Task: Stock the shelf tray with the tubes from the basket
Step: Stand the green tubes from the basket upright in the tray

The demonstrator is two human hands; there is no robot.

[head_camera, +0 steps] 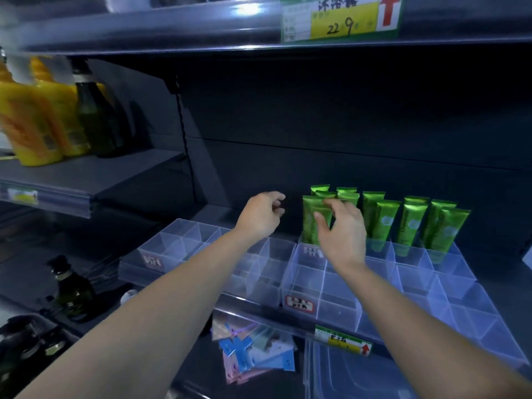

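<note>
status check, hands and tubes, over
Left hand loosely curled, empty. Right hand fingers spread against leftmost green tubes. Tubes upright in clear tray back row. Nothing in the way.

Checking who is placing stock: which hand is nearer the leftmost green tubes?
Right. The right hand is in front of the leftmost green tubes, fingers at them; the left hand hangs to their left, clear of them.

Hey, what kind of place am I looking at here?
Most likely a shop aisle: price tags, green tubes lined up in a clear divided tray, and yellow bottles off to the left.
</note>
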